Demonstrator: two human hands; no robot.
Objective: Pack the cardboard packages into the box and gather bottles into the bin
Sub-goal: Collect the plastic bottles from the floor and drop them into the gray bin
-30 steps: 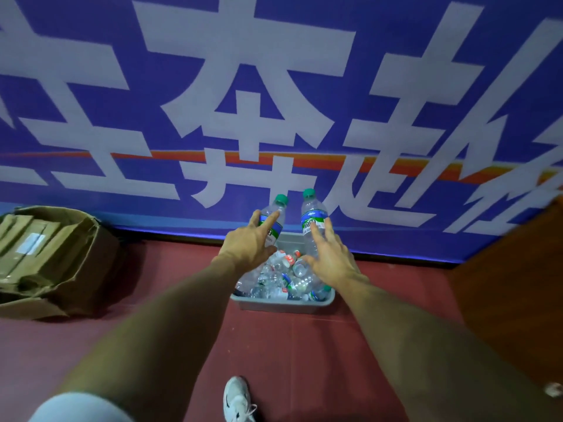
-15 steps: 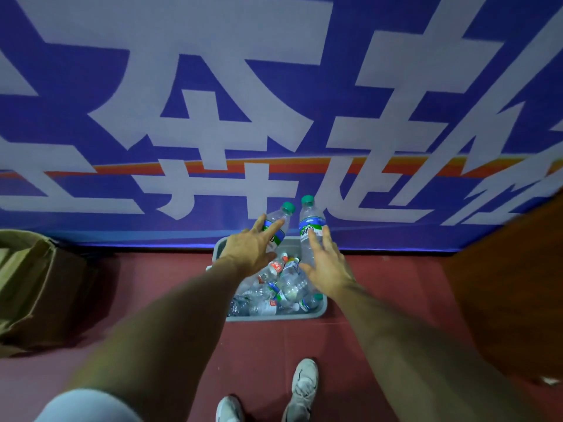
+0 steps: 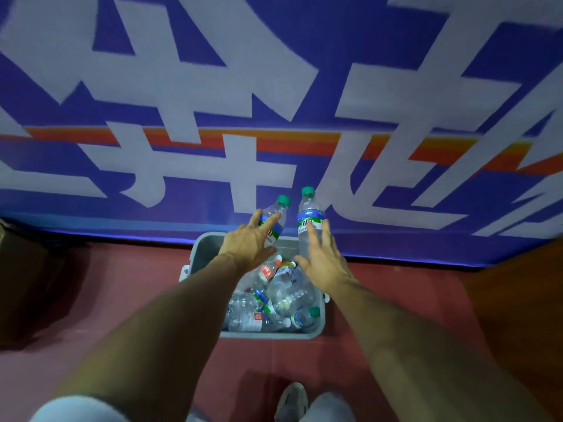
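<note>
We stretch both arms over the grey bin (image 3: pixel 199 254) at the lower middle of the frame, which is heaped with empty bottles (image 3: pixel 283 295). Our left hand (image 3: pixel 248 243) holds a tilted bottle (image 3: pixel 277 215) between thumb and nearly straight fingers. Our right hand (image 3: pixel 325 263), fingers spread, holds an upright bottle (image 3: pixel 308 214) the same way above the bin's far edge.
</note>
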